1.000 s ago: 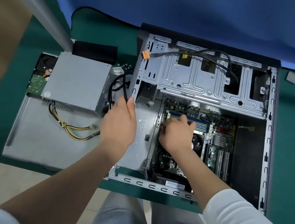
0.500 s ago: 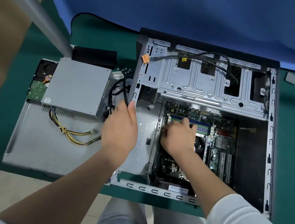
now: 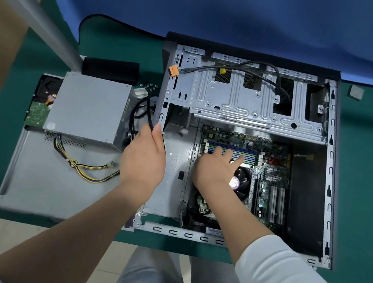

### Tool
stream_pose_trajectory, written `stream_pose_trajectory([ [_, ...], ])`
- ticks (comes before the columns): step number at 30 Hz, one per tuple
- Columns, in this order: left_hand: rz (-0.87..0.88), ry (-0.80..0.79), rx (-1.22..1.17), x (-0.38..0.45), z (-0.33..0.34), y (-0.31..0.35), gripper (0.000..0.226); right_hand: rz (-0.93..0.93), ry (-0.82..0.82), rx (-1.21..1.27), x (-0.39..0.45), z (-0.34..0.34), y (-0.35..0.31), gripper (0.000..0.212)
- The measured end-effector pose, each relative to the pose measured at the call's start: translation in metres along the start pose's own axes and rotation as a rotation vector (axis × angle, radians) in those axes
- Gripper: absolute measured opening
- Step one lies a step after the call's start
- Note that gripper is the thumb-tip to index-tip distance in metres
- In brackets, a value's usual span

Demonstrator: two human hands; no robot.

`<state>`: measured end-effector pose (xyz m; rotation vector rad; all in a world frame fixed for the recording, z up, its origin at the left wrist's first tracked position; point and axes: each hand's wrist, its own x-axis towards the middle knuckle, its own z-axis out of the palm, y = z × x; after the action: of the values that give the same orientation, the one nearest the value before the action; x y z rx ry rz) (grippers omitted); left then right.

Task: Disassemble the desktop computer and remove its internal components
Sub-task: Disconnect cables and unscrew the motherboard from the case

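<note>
Held the left edge of the open computer case [image 3: 324, 164] with the left hand [image 3: 144, 159], thumb up on the rim. Reached the right hand [image 3: 215, 168] inside, fingers spread flat on the memory sticks [image 3: 250, 155] of the green board [image 3: 270, 180]. Lay on a green mat [image 3: 368, 196]. Sat left of the case: the grey power box [image 3: 87, 110], already out.

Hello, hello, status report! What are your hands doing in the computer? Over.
Left hand holds case edge. Right hand open, fingers on RAM sticks. CPU fan beside right hand, nothing blocking. Over.
</note>
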<state>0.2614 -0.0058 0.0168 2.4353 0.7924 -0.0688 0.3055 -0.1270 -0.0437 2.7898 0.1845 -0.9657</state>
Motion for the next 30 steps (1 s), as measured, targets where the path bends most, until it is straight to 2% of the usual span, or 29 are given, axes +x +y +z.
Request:
stream_pose_trajectory([
  [4, 0.003, 0.004, 0.005, 0.0, 0.001, -0.001, 0.049, 0.023, -0.094, 0.036, 0.01, -0.006, -0.002, 0.03],
  [7, 0.001, 0.007, 0.002, 0.0, 0.002, -0.001, 0.05, -0.004, -0.028, 0.073, 0.008, -0.001, 0.001, 0.025],
  [11, -0.031, -0.024, -0.056, 0.001, 0.002, -0.005, 0.048, -0.124, 0.045, 0.025, 0.002, 0.002, 0.01, 0.024],
  [14, -0.039, -0.017, -0.203, -0.004, 0.0, -0.006, 0.056, -0.266, -0.025, -0.056, 0.003, -0.005, 0.021, 0.038],
  [16, 0.115, 0.152, -0.242, -0.012, -0.004, -0.003, 0.053, -0.348, -0.087, -0.042, 0.005, -0.011, 0.028, 0.042],
  [18, 0.386, 0.335, -0.245, -0.023, -0.006, 0.001, 0.034, -0.377, -0.145, 0.014, 0.008, -0.015, 0.033, 0.041],
  [19, 0.535, 0.35, -0.236, -0.028, -0.005, 0.002, 0.028, -0.386, -0.17, 0.041, 0.008, -0.018, 0.034, 0.039],
  [21, 0.743, 0.165, -0.145, -0.035, 0.0, 0.011, 0.017, -0.419, -0.241, 0.086, 0.011, -0.028, 0.034, 0.033],
  [22, 0.75, 0.002, -0.067, -0.038, 0.005, 0.016, 0.009, -0.432, -0.28, 0.12, 0.013, -0.034, 0.034, 0.027],
  [24, 0.601, -0.302, 0.132, -0.042, 0.02, 0.022, 0.012, -0.434, -0.313, 0.213, 0.017, -0.045, 0.037, 0.024],
  [26, 0.351, -0.519, 0.284, -0.037, 0.038, 0.02, 0.023, -0.408, -0.301, 0.295, 0.019, -0.053, 0.042, 0.031],
  [28, 0.044, -0.649, 0.21, -0.028, 0.056, 0.014, 0.026, -0.393, -0.271, 0.292, 0.017, -0.053, 0.042, 0.033],
  [30, -0.313, -0.703, -0.033, -0.016, 0.072, 0.008, 0.027, -0.367, -0.222, 0.248, 0.013, -0.044, 0.037, 0.029],
])
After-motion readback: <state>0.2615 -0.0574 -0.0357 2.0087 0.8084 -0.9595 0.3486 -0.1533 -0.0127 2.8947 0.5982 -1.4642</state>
